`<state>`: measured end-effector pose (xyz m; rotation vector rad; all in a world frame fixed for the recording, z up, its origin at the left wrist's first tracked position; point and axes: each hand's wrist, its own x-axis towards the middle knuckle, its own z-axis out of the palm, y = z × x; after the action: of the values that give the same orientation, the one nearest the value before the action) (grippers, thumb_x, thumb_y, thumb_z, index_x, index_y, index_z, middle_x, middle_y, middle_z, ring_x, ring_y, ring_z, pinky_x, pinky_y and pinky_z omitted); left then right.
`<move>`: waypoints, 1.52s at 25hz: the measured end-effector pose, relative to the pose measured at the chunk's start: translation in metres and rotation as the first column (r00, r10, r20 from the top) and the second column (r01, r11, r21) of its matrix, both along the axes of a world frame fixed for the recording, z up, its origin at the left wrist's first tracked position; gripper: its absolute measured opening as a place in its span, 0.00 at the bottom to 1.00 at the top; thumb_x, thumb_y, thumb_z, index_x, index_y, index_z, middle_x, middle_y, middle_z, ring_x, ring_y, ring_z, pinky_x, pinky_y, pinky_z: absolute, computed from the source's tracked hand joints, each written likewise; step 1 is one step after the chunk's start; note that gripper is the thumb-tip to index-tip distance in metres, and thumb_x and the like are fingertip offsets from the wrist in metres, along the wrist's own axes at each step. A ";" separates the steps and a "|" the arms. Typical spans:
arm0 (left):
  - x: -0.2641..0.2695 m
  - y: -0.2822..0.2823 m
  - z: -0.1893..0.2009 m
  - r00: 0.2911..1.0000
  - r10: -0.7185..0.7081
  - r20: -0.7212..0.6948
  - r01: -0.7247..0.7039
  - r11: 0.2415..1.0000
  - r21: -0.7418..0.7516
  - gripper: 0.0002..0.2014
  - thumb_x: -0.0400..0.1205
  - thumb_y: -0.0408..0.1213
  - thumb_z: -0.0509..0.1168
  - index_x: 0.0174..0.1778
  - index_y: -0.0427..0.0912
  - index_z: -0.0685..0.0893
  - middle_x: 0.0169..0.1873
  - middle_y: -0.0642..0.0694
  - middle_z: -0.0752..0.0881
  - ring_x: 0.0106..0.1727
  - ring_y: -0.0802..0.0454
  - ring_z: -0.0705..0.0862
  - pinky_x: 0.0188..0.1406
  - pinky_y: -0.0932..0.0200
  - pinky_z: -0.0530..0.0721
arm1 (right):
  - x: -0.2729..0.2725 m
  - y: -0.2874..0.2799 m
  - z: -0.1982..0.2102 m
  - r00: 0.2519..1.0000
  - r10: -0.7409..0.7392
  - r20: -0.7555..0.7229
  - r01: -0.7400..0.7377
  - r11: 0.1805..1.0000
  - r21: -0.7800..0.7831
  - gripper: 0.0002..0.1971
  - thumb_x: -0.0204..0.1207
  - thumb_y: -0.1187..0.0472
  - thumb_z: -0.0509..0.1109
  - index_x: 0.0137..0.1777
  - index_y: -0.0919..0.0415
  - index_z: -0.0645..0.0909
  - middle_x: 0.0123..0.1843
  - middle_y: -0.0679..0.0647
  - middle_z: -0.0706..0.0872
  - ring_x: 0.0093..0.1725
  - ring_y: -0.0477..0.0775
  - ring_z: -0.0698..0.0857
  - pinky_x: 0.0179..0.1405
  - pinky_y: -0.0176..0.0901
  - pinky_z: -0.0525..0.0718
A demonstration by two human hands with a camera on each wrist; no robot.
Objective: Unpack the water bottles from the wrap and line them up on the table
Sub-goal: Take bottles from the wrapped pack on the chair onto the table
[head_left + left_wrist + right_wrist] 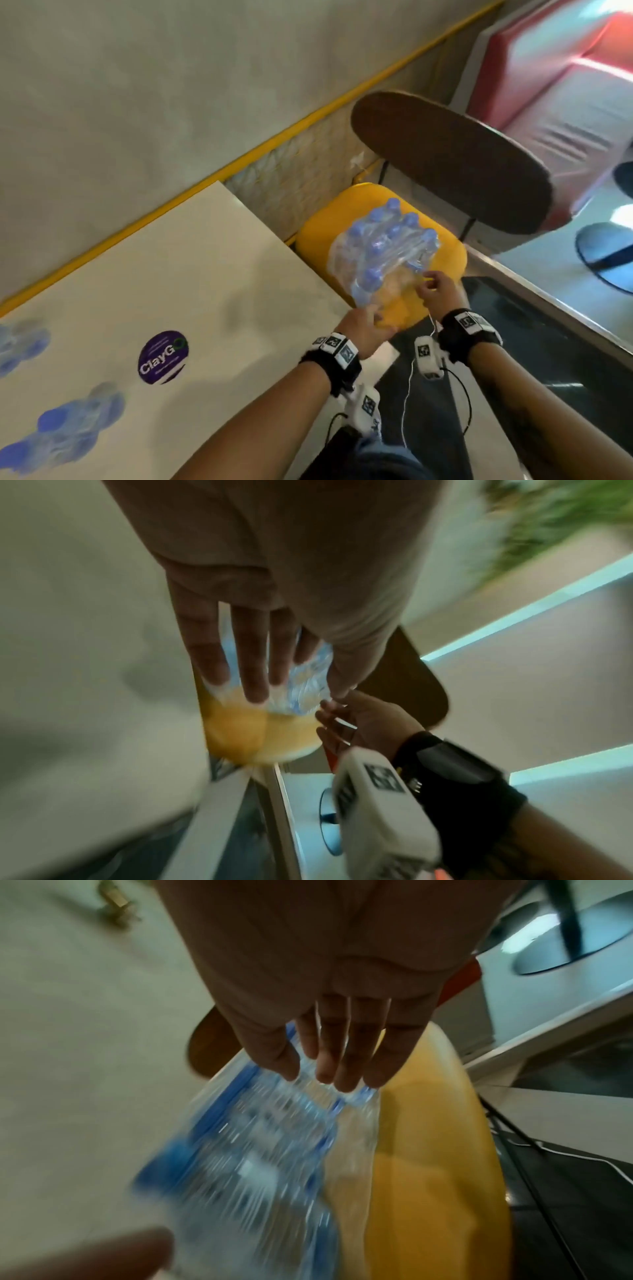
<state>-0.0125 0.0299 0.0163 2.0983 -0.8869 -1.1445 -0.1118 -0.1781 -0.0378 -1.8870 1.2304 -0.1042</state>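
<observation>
**Both hands at the wrapped pack on the yellow chair**

A shrink-wrapped pack of water bottles [383, 253] with blue caps is sitting on the seat of a yellow chair [445, 270], just beside the corner of the white bench [191, 274]. The left hand [364, 330] is reaching to the pack's near end, its fingers [255, 653] lying straight and spread against the clear wrap [260, 1150]. The right hand [438, 291] is hovering at the pack's right side with fingers [346, 1047] extended and loosely together, tips at the plastic; whether they are pinching the film cannot be told (both wrist views are badly blurred). On the bench a round purple sticker [163, 356] is showing, and more blue-capped bottles [68, 431] are standing near its left edge. A dark chair back [452, 161] is rising behind the seat
</observation>
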 end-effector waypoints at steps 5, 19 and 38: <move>-0.035 -0.076 -0.030 0.828 0.493 -0.267 -0.483 0.869 0.107 0.29 0.79 0.48 0.72 0.75 0.55 0.69 0.55 0.51 0.86 0.52 0.45 0.85 0.56 0.51 0.82 | 0.023 -0.051 0.000 0.995 -0.096 -0.018 0.096 0.995 0.001 0.35 0.72 0.51 0.76 0.78 0.51 0.68 0.56 0.56 0.87 0.54 0.61 0.86 0.52 0.55 0.86; 0.010 -0.111 -0.056 0.493 0.863 -0.108 -0.855 0.504 0.120 0.24 0.79 0.57 0.74 0.63 0.46 0.78 0.48 0.49 0.86 0.50 0.42 0.88 0.46 0.55 0.81 | 0.060 -0.055 -0.039 0.945 -0.325 0.039 0.327 0.940 -0.092 0.36 0.54 0.34 0.79 0.55 0.48 0.66 0.46 0.48 0.82 0.44 0.57 0.85 0.41 0.53 0.86; 0.011 -0.063 -0.041 0.953 -0.058 0.296 0.067 0.998 -0.021 0.41 0.67 0.63 0.77 0.75 0.58 0.72 0.68 0.54 0.84 0.63 0.47 0.87 0.57 0.46 0.90 | 0.028 -0.062 -0.027 0.998 0.063 0.010 -0.061 0.989 -0.135 0.33 0.61 0.45 0.83 0.64 0.47 0.73 0.50 0.49 0.86 0.47 0.56 0.85 0.48 0.50 0.83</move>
<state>-0.0012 -0.0327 -0.0246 2.2666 -1.1067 -0.8522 -0.0835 -0.2397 -0.0649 -2.0358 1.1793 -0.1700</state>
